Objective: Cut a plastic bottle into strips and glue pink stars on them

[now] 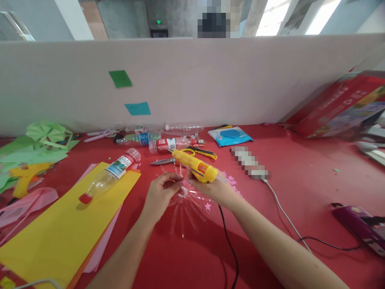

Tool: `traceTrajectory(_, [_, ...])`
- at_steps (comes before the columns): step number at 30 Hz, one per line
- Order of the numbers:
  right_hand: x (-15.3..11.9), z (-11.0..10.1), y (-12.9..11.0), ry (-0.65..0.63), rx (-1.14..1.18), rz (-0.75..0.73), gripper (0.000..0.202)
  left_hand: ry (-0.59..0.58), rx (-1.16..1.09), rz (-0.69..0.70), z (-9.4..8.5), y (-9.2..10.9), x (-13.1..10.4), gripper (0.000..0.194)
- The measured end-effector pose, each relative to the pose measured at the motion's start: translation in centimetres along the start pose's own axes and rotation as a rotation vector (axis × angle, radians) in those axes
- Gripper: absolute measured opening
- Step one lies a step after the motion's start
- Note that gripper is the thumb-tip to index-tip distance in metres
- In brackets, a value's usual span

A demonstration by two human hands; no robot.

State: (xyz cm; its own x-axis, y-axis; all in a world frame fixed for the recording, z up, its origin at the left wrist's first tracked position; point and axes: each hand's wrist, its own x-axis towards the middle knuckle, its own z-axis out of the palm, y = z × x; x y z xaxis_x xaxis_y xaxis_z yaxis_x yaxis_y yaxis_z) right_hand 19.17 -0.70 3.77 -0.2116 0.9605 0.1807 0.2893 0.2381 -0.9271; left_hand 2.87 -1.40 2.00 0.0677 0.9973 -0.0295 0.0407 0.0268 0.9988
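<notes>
item: clear fanned plastic piece (184,193), landmark; flat on the red table (168,257), strips spread around a central ring.

- yellow glue gun (194,165): gripped in the right hand (212,188), just above the far side of the landmark, nozzle pointing away and leftward.
- left hand (161,193): above the landmark's left side, thumb and forefinger brought close together near a small bit of pink; whether they pinch it, cannot tell.
- pink stars (207,206): one at the landmark's near right, others clustered at its far right.
- scissors (164,161): beyond the landmark, beside a yellow-handled cutter (206,153).
- plastic bottles (171,144): lying farther beyond the landmark.
- blue wipes pack (231,136): beyond and right of the landmark.
- yellow paper (69,224): left of the landmark, under a red-capped bottle (105,178).
- second yellow glue gun (25,176): far left of the landmark.
- purple device (359,224): far right of the landmark.
</notes>
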Motion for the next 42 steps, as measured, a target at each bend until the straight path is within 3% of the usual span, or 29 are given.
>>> traceTrajectory(5, [0.0,0.1,0.0,0.021,-0.024,0.006,0.003,-0.013,0.037,0.106,0.1,-0.2,0.0,0.012])
traceTrajectory(14, [0.0,0.4,-0.6,0.087,-0.114,-0.005,0.004,-0.042,0.108,0.122,0.2,0.4,-0.3,0.008])
traceTrajectory(25, [-0.1,1.0,0.2,0.115,-0.015,-0.037,0.008,-0.029,0.114,0.147,0.4,0.9,-0.7,0.009])
traceTrajectory(42, [-0.7,1.4,0.2,0.089,-0.049,-0.06,0.01,0.021,-0.026,0.051,0.7,0.5,-0.5,0.007])
